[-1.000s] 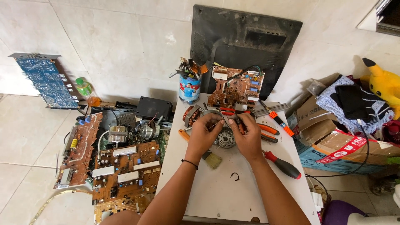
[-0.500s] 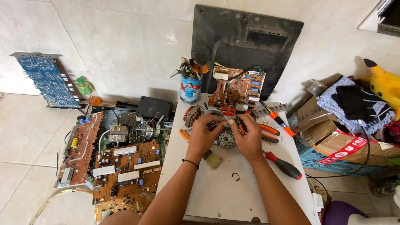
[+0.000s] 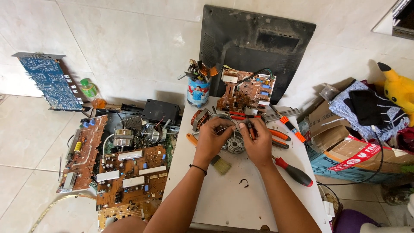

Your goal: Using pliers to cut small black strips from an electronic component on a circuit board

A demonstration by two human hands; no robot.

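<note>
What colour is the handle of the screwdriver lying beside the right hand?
Red with a black end; the screwdriver shows best in the head view.

A black screen back cover (image 3: 254, 41) leans against the tiled wall, with a brown circuit board (image 3: 246, 91) and a tin of tools (image 3: 198, 90) in front of it. On the floor lie more circuit boards (image 3: 129, 181), a blue board (image 3: 47, 80) and a green bottle (image 3: 88, 88). A yellow plush toy (image 3: 399, 88) sits above cardboard boxes (image 3: 345, 146).

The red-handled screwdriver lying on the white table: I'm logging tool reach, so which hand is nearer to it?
Right. The right hand sits just left of the red-handled screwdriver, its wrist almost beside the handle. The left hand is farther left, beyond the right hand.
</note>
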